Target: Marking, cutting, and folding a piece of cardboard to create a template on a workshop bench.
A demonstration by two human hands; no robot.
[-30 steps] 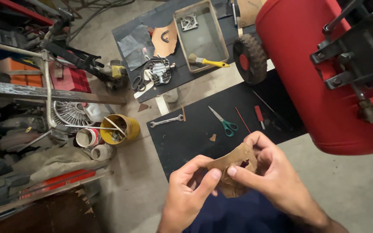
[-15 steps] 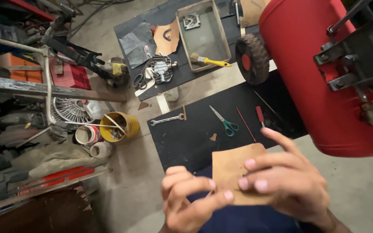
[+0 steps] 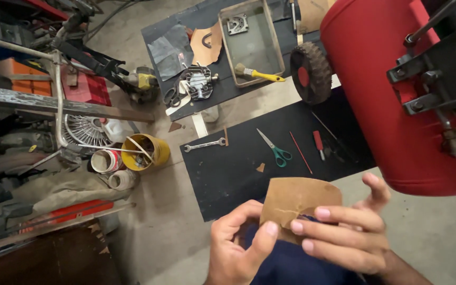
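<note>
I hold a brown piece of gasket-like sheet [image 3: 297,200] upright in front of me with both hands. My left hand [image 3: 236,245] pinches its lower left edge between thumb and fingers. My right hand [image 3: 347,232] lies across its lower right part, fingers spread over the face. A faint cut line runs across the sheet. Below the hands is my dark blue trouser leg [image 3: 291,264].
A black mat [image 3: 228,179] on the floor carries green-handled scissors [image 3: 275,150], a red screwdriver [image 3: 318,144] and a thin red rod [image 3: 301,152]. A wrench [image 3: 203,144] lies beside it. A red tank [image 3: 391,89] with a wheel [image 3: 309,73] stands right. A tray [image 3: 249,45], brush [image 3: 257,74], yellow bucket [image 3: 143,152] lie farther off.
The sheet has been raised and turned to face me, flat side up. My right fingers shifted lower across it, and my left hand closed on its edge.
</note>
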